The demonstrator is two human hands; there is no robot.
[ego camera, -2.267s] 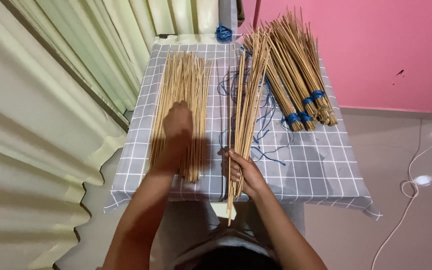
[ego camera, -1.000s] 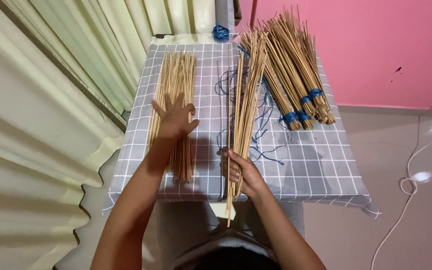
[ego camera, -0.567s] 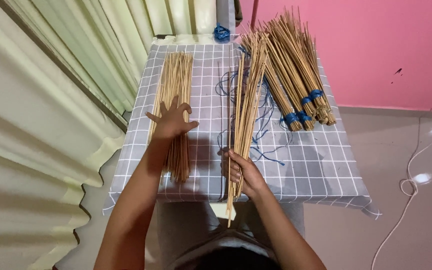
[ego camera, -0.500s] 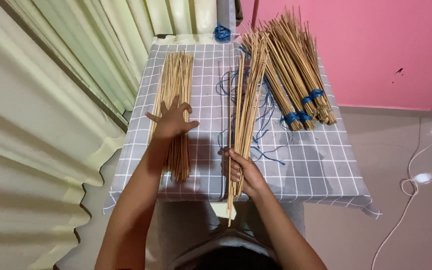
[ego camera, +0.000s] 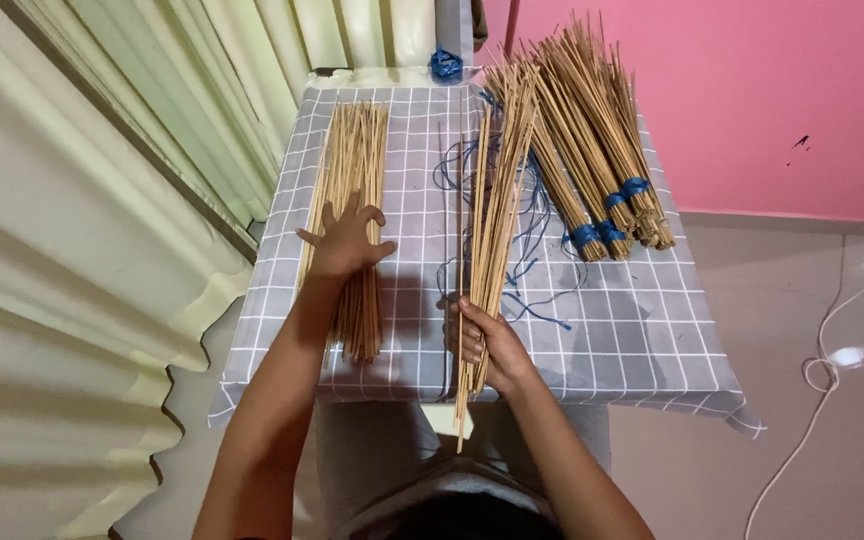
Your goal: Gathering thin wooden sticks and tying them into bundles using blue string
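Note:
My left hand (ego camera: 344, 241) lies flat with fingers spread on a loose pile of thin bamboo sticks (ego camera: 354, 160) on the left of a table covered with a grey checked cloth (ego camera: 612, 330). In the middle, my right hand (ego camera: 485, 344) grips a bunch of sticks (ego camera: 499, 195) near its lower end; the bunch fans out away from me, and its near ends reach past the table's front edge. Loose blue strings (ego camera: 532, 262) lie under and beside that bunch.
Several stick bundles tied with blue string (ego camera: 592, 150) lie at the back right. A small ball of blue string (ego camera: 446, 66) sits at the far edge. Pale green curtains (ego camera: 102, 200) hang close on the left, a pink wall (ego camera: 752, 90) stands behind, and a white cord (ego camera: 812, 380) runs over the floor.
My left hand has pushed the spread loose sticks together into a narrower pile and opened its fingers flat on it. My right hand has kept its hold on the bunch.

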